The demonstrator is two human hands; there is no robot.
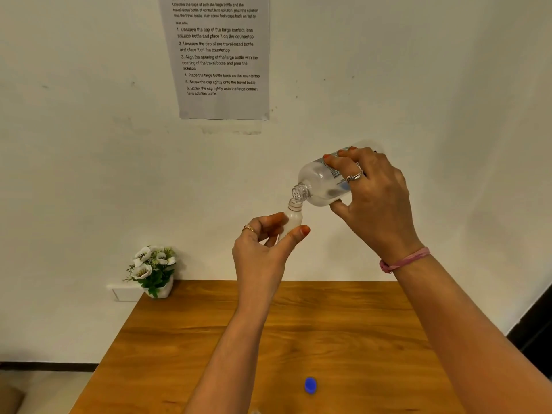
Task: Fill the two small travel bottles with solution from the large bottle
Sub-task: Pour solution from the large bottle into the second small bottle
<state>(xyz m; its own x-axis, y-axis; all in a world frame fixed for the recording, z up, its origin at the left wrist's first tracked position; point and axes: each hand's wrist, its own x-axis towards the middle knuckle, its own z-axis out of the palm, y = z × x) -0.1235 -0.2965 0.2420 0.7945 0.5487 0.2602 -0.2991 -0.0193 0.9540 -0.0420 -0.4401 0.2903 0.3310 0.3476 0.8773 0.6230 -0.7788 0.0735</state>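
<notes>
1. Right hand [373, 198] wraps the large clear solution bottle [324, 182] around its body, fingers over the label, thumb underneath. Bottle is tipped nearly horizontal, open neck angled down and left, held up in the air above the far edge of the wooden table [343, 324].

2. Left hand [263, 249] pinches the small white travel bottle [294, 218] between thumb and curled fingers, low on its body. It stands roughly upright, uncapped, its mouth just under the large bottle's threaded neck; the two openings look touching or very nearly so. Whether liquid is running I cannot tell.

3. Blue cap [310, 385] lies on the table near the front edge, well apart from both hands. The second travel bottle is not clearly in view.

4. Handling, large bottle: clear thin-walled plastic, probably gives under a squeeze, so a firm grip could send out a surge. Looks partly full, so likely moderate weight, shifting as it tilts. A mid-body hold suits tilt control.

5. Handling, travel bottle: light, stiff, small, with a narrow mouth and little margin for aim. Smooth plastic will turn slippery if solution runs down it. The low hold keeps fingers clear of the mouth.

6. Risk, as I judge it: overfilling fast, since the white wall hides the level.

7. Nearby: potted white flowers [153, 270] at the table's far left corner; printed instruction sheet [221, 55] on the wall.
</notes>
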